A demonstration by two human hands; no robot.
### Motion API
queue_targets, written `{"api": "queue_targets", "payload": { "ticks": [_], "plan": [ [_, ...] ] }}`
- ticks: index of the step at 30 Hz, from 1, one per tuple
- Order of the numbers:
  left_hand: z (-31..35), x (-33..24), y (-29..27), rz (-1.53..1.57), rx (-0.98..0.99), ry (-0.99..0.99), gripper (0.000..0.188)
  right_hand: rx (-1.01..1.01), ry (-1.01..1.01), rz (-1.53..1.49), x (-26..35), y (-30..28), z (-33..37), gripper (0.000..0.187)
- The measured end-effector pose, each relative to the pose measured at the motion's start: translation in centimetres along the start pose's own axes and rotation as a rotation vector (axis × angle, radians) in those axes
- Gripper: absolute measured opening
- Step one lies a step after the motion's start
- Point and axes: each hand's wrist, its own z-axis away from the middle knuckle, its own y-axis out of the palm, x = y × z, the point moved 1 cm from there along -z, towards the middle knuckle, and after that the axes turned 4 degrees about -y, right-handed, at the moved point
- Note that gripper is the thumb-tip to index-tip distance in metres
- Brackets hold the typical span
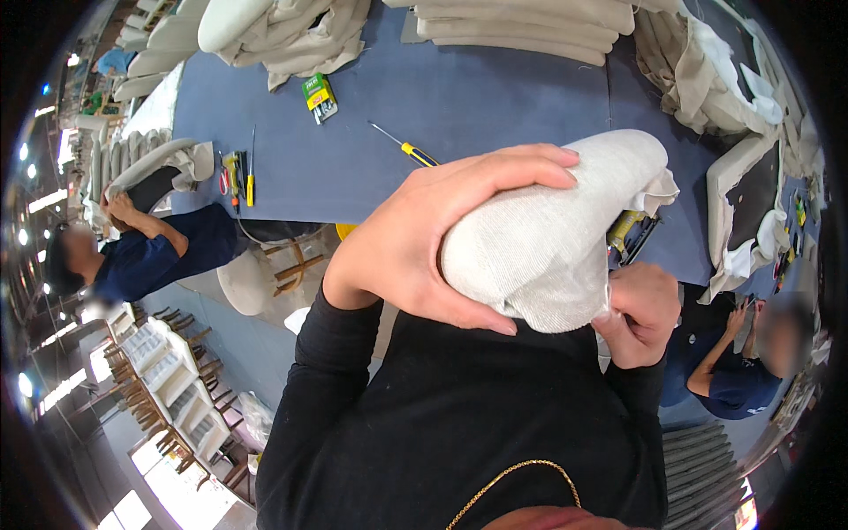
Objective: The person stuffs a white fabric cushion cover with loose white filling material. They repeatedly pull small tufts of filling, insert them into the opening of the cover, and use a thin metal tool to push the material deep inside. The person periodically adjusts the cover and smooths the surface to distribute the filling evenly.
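Observation:
Close to my chest I hold a padded panel [548, 238] covered in cream ribbed fabric, tilted up with one end toward me. My left hand [415, 230] wraps round its near left side, thumb below and fingers over the top. At its lower right corner, the fingers of my right hand [645, 314] are closed on the loose edge of the cover fabric. Just beyond my left hand lies a screwdriver [418, 154] with a yellow and dark handle. A yellow and black tool [627, 231], probably a staple gun, rests partly hidden behind the panel.
On the blue-grey table [265, 141] are a green and yellow box [319, 97] and stacked cream covered pieces [521, 26]. An uncovered-back panel [742, 203] lies at right. One person [163, 252] works at left, another [738, 371] at right. Chair frames [177, 380] stand behind left.

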Motion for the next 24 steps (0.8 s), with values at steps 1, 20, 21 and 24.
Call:
{"api": "queue_targets", "payload": {
  "ticks": [1,20,21,24],
  "plan": [
    [0.2,-0.1,0.0,-0.002,-0.004,-0.006,0.102,0.016,0.006,-0.016,0.2,0.1,-0.3,0.007],
    [0.4,0.9,-0.2,0.024,0.064,0.082,0.086,0.151,-0.101,-0.207,0.3,-0.5,-2.7,0.01],
    [0.4,0.8,-0.4,0.022,0.068,0.088,0.087,0.164,-0.092,-0.211,0.5,-0.5,-2.8,0.01],
    [0.4,1.0,-0.8,0.014,0.081,0.129,0.089,0.173,-0.056,-0.232,0.7,-0.3,-2.3,0.01]
  ]
}}
